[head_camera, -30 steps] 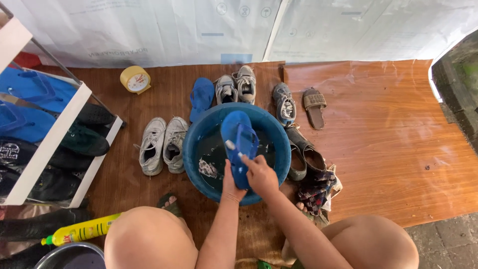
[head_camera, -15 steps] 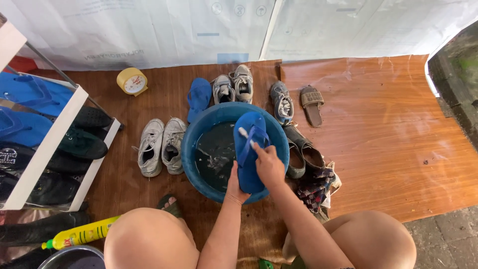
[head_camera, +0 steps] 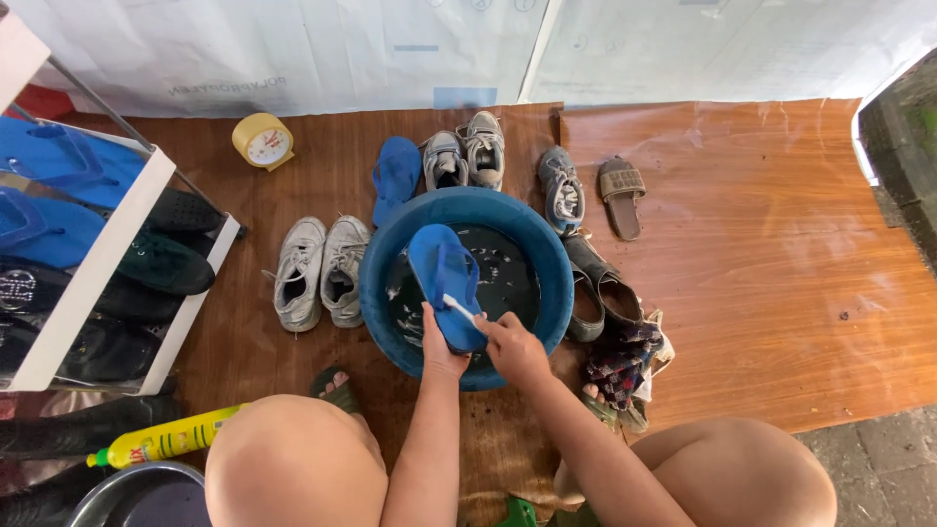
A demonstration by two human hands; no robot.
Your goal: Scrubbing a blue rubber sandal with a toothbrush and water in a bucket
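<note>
A blue flip-flop [head_camera: 444, 278] is held over a round blue basin [head_camera: 547, 263] of dark soapy water. My left hand [head_camera: 439, 353] grips the flip-flop's near end from below. My right hand [head_camera: 514, 348] holds a small white brush [head_camera: 457, 306], its head pressed on the flip-flop's sole near the heel. Both forearms reach forward between my bare knees.
Around the basin lie a second blue flip-flop [head_camera: 395, 176], white sneakers [head_camera: 320, 268], grey sneakers [head_camera: 467, 156], another sneaker [head_camera: 563, 190], a brown slide [head_camera: 621, 195], dark shoes [head_camera: 595, 288] and a patterned cloth [head_camera: 625, 366]. A shoe rack [head_camera: 98, 263] stands left, a yellow bottle [head_camera: 166, 439] lies near it, and a yellow tape roll [head_camera: 262, 141] sits at the back.
The flip-flop has swung from the basin's right side to its left-centre. My right hand with the brush has shifted down toward the heel end.
</note>
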